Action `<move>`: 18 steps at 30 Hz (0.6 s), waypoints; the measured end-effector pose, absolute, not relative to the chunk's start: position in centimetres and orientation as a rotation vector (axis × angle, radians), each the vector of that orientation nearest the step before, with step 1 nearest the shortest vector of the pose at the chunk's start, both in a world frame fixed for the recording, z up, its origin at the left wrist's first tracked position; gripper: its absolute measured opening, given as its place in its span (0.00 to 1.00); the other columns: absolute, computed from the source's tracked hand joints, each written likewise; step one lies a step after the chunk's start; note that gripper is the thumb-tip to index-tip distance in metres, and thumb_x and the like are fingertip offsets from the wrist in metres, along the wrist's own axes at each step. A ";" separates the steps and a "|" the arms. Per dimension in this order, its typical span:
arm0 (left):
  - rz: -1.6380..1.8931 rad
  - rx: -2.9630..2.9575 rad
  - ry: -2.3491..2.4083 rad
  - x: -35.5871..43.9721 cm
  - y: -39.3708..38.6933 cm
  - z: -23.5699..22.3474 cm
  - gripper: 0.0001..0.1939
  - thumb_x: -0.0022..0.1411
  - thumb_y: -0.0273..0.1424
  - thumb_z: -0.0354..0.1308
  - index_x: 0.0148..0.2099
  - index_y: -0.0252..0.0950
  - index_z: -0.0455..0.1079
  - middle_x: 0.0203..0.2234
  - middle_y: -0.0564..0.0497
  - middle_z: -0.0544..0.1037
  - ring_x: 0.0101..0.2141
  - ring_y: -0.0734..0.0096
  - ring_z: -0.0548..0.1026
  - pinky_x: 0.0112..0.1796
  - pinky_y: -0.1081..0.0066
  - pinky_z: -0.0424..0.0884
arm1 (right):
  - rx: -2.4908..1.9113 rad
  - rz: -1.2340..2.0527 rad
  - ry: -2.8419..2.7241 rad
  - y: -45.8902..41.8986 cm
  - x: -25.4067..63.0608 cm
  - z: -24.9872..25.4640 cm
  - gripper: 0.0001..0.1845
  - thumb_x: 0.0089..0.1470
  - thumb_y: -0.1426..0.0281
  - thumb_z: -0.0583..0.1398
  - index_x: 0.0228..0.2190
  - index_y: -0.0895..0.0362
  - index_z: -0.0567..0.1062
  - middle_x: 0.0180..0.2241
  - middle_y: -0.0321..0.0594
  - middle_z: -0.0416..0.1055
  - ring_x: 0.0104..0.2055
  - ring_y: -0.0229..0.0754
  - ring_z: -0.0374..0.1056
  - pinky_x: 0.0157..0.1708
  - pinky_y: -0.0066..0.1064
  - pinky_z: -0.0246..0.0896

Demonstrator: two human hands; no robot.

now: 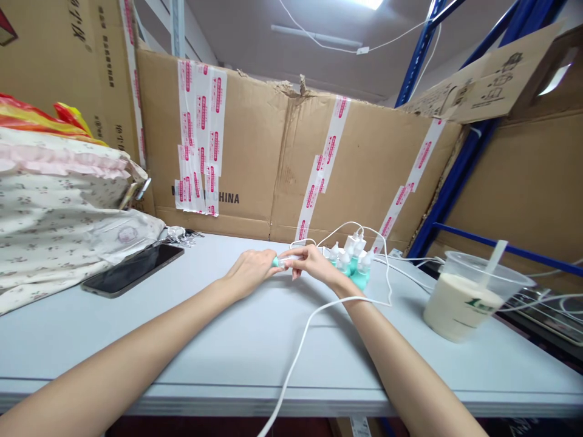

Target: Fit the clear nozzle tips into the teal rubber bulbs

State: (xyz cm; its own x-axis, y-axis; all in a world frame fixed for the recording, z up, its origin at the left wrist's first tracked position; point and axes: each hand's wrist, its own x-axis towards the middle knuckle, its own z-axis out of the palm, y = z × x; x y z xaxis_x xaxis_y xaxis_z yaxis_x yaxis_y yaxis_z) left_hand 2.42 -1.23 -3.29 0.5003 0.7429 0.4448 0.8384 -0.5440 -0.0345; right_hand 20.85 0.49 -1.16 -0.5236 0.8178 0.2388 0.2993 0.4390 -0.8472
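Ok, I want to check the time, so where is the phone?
In the head view, the dark-screened phone lies on the left side of the grey tabletop, beside the flower-patterned cloth and the crumpled plastic packet.

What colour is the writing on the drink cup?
The writing on the drink cup is green, seen best in the head view.

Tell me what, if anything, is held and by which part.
A small teal-and-clear item, held between both hands: the left hand at its teal end, the right hand at its clear end.
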 end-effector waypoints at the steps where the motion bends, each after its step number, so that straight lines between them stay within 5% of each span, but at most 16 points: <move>1: -0.546 -2.516 -1.324 2.4 -1.1 -3.5 0.19 0.63 0.45 0.43 0.39 0.34 0.64 0.30 0.45 0.74 0.31 0.62 0.73 0.32 0.70 0.62 | -0.945 0.997 -2.067 0.5 20.9 -1.2 0.22 0.42 0.59 0.63 0.35 0.63 0.77 0.18 0.37 0.70 0.18 0.35 0.67 0.22 0.26 0.63; 10: -0.562 -2.400 -1.241 2.0 -0.3 -2.6 0.21 0.63 0.46 0.40 0.36 0.34 0.64 0.28 0.45 0.74 0.30 0.62 0.73 0.31 0.69 0.61 | -0.883 0.913 -1.932 0.6 20.4 -1.5 0.22 0.42 0.60 0.63 0.37 0.57 0.66 0.29 0.36 0.71 0.21 0.36 0.70 0.22 0.26 0.65; 18: -0.608 -2.408 -1.315 2.1 -0.9 -2.9 0.24 0.62 0.48 0.39 0.35 0.34 0.66 0.26 0.44 0.74 0.29 0.63 0.73 0.31 0.69 0.62 | -0.776 0.982 -1.941 1.1 20.4 -2.0 0.23 0.40 0.59 0.64 0.25 0.56 0.56 0.33 0.37 0.68 0.22 0.36 0.70 0.19 0.25 0.63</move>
State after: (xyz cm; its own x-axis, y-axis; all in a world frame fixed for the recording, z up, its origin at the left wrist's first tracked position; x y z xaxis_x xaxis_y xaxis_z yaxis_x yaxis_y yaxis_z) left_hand 2.06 -0.88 -2.94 0.4826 0.7099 0.5129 0.8507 -0.5192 -0.0820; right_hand 20.37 1.12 -2.01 -0.4848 0.7867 0.3822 0.1581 0.5086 -0.8464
